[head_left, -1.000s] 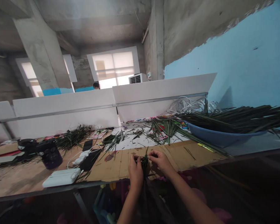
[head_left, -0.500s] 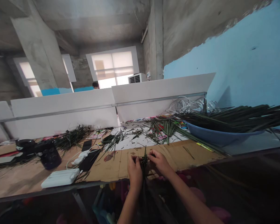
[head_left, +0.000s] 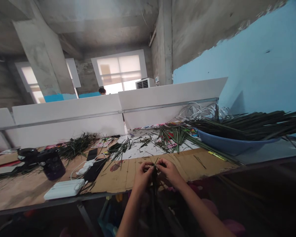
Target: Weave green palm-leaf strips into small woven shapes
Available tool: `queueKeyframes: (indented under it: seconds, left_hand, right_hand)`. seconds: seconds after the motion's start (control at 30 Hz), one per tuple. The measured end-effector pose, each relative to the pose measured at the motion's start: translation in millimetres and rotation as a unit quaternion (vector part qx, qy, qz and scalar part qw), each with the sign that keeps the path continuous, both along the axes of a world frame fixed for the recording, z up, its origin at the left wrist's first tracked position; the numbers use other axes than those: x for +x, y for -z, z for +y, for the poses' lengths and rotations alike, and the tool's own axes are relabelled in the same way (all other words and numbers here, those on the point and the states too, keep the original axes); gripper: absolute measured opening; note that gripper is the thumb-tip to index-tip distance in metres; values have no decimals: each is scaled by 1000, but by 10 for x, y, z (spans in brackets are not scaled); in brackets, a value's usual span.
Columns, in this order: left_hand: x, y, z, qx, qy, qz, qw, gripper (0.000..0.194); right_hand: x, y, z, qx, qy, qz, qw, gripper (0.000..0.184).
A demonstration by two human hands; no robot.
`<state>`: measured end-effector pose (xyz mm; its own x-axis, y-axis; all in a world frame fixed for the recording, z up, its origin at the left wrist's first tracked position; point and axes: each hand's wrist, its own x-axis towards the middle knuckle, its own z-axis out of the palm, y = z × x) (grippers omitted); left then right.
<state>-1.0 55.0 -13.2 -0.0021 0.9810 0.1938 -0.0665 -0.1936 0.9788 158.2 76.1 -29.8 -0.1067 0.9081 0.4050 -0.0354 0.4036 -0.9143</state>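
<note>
My left hand [head_left: 142, 177] and my right hand [head_left: 169, 171] meet at the near edge of the cardboard-covered table [head_left: 207, 163]. Both pinch a thin bundle of dark green leaf strips [head_left: 154, 171] that stands between them and hangs down below the table edge. The fingers of both hands are curled round the strips' upper end. More cut green strips [head_left: 120, 146] lie scattered on the table just beyond my hands.
A blue basin [head_left: 227, 144] heaped with long dark leaves stands at the right. A white power bank [head_left: 64, 189], black phones [head_left: 92, 153] and a dark jar [head_left: 51, 163] lie at the left. White partition boards [head_left: 118, 108] close the table's far side; a person's head shows behind them.
My left hand has turned and risen slightly, its fingers now curled over the top of the strips. The tip of the bundle stands lower between my hands.
</note>
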Motion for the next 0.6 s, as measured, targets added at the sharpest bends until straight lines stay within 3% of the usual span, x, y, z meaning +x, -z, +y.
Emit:
queueKeyframes:
  seconds: [0.23, 0.6]
  left_hand:
    - [51, -2, 23, 15, -20, 9, 1000, 32]
    - [107, 83, 35, 10, -47, -4, 999, 24]
  right_hand:
    - [12, -26, -6, 4, -2, 29, 1000, 21]
    - [6, 5, 17, 7, 10, 23, 1000, 18]
